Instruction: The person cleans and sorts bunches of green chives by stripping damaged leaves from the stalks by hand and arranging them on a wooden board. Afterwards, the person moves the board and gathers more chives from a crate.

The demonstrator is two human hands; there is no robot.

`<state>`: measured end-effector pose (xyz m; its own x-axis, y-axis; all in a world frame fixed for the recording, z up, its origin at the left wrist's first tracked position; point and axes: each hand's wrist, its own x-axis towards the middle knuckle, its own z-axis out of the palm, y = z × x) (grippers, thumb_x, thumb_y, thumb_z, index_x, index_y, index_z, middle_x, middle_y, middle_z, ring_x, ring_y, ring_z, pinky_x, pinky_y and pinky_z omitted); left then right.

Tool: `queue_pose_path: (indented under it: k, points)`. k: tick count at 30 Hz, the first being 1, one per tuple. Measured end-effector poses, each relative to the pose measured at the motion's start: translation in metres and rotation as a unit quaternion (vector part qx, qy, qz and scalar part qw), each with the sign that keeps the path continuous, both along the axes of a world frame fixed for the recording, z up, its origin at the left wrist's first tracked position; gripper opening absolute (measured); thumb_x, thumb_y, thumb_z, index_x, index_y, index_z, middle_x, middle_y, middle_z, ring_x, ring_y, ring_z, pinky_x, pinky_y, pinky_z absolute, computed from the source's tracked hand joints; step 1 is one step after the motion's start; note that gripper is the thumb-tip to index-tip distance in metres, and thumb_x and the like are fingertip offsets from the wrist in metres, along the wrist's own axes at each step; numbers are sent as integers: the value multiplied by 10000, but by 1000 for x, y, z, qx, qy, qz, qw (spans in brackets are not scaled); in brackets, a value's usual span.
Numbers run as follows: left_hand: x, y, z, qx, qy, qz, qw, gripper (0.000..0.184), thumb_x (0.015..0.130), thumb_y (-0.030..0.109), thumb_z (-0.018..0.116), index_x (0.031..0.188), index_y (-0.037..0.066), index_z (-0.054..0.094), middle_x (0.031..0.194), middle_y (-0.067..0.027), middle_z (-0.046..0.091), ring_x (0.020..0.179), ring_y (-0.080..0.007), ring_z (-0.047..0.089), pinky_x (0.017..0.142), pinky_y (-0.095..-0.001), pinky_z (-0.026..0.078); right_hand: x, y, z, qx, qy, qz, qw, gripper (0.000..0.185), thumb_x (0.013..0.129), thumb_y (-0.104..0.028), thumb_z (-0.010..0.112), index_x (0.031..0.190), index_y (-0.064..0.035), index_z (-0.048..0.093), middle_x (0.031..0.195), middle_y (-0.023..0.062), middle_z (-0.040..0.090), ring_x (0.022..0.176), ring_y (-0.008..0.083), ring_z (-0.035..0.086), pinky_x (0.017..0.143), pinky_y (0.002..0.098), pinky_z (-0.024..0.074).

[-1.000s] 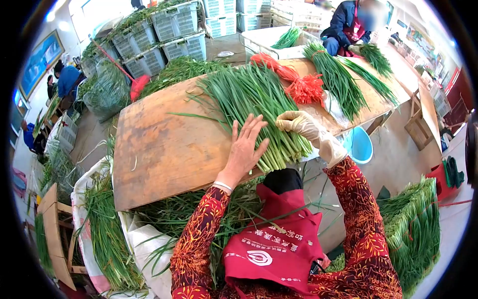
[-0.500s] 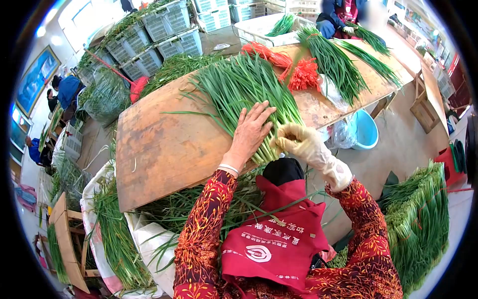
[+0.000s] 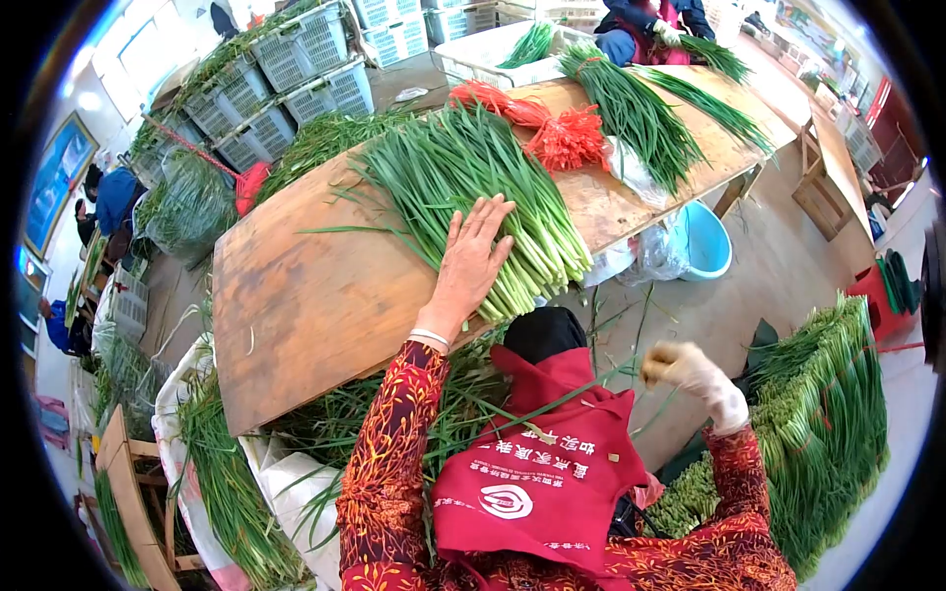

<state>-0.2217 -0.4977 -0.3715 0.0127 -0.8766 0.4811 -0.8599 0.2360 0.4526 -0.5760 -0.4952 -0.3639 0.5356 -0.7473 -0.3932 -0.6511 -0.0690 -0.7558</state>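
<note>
A heap of garlic chives (image 3: pixel 463 187) lies on the wooden table, with pale stem ends toward me and green leaves pointing away. My bare left hand (image 3: pixel 471 258) rests flat on the stems, fingers stretched out. In a pale glove, my right hand (image 3: pixel 680 374) is off the table's near side, above the floor, its fingers curled closed. Thin loose green blades hang in the air close to its fingertips; whether any are inside the fist is hidden. A dark red apron (image 3: pixel 532 492) covers my front.
Red ties (image 3: pixel 567 138) lie beside another chive bundle (image 3: pixel 636 118) on the wooden table (image 3: pixel 296 286). Stacked chives (image 3: pixel 818 443) stand at my right. A blue basin (image 3: pixel 708 241) sits under the table. Crates (image 3: pixel 305 49) and a co-worker (image 3: pixel 655 25) are at the back.
My right hand has left the stem ends and swung right and down, away from the table. Loose blades now show in the air. My left hand stays on the chives.
</note>
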Motion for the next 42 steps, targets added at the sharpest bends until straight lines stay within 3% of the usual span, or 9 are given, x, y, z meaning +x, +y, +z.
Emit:
queue_pose_path:
  k: [1, 2, 7, 12, 18, 21, 27, 34, 42]
  points:
    - [-1, 3, 3, -9, -5, 6, 1000, 454, 926, 215, 496, 1363, 149, 390, 1430, -75, 378, 1358, -252, 287, 1130, -434, 151, 2, -3, -18, -107, 335, 116, 929, 253, 842, -270, 590, 969, -72, 682, 894, 121, 686, 828, 270, 660, 755, 351, 508]
    - [-2, 6, 6, -18, -12, 10, 1000, 462, 923, 208, 499, 1364, 139, 382, 1429, -76, 379, 1360, -250, 282, 1132, -437, 151, -14, -13, -47, -109, 445, 208, 864, 344, 829, -374, 601, 1047, -117, 672, 957, 141, 671, 903, 320, 637, 810, 397, 496]
    - [-15, 26, 12, -29, -3, 4, 1000, 452, 936, 239, 485, 1366, 143, 385, 1439, -51, 369, 1370, -227, 269, 1136, -441, 127, 32, -13, 14, -131, 36, 23, 991, 261, 858, -276, 604, 1050, -102, 636, 927, 111, 672, 858, 248, 654, 749, 337, 502]
    - [-36, 37, 3, -5, -103, -54, 993, 438, 902, 203, 535, 1327, 161, 438, 1431, -31, 387, 1356, -203, 309, 1135, -453, 131, 88, -31, 32, -266, -205, -5, 942, 243, 864, -172, 626, 1078, -60, 602, 921, 102, 662, 830, 203, 650, 725, 305, 495]
    - [-35, 55, 6, -35, -81, -38, 995, 515, 885, 222, 554, 1360, 115, 389, 1440, -80, 366, 1353, -236, 309, 1124, -485, 148, 130, -16, 49, -278, -254, 19, 926, 156, 855, -132, 602, 956, -16, 631, 864, 86, 646, 779, 171, 619, 701, 307, 485]
    - [-37, 110, 21, -54, -16, -18, 998, 447, 856, 212, 587, 1278, 112, 479, 1418, -89, 381, 1362, -256, 283, 1133, -492, 107, 148, 8, 55, -120, -253, 59, 958, 105, 844, -88, 582, 835, 4, 630, 757, 48, 610, 691, 105, 550, 637, 254, 448]
    - [21, 271, 30, -52, -26, 215, 975, 355, 883, 249, 569, 1228, 173, 539, 1384, -42, 437, 1324, -237, 350, 1137, -472, 77, 191, 47, 46, -175, -163, 315, 918, 67, 793, -48, 619, 855, -22, 620, 743, 70, 601, 673, 166, 575, 641, 288, 465]
    - [77, 492, -14, 103, 10, 565, 819, 471, 873, 257, 574, 1308, 128, 447, 1375, -105, 431, 1334, -283, 323, 1097, -529, 161, 270, 99, 70, -196, -170, 449, 855, 103, 788, -59, 629, 889, -40, 621, 787, 93, 620, 716, 206, 597, 662, 309, 471]
    - [111, 677, -86, 211, 25, 720, 661, 565, 798, 257, 665, 1267, 37, 439, 1269, -169, 494, 1160, -331, 478, 971, -480, 341, 347, 90, 19, -126, -153, 407, 892, 122, 837, -77, 600, 950, -33, 611, 810, 85, 604, 755, 189, 595, 683, 305, 471]
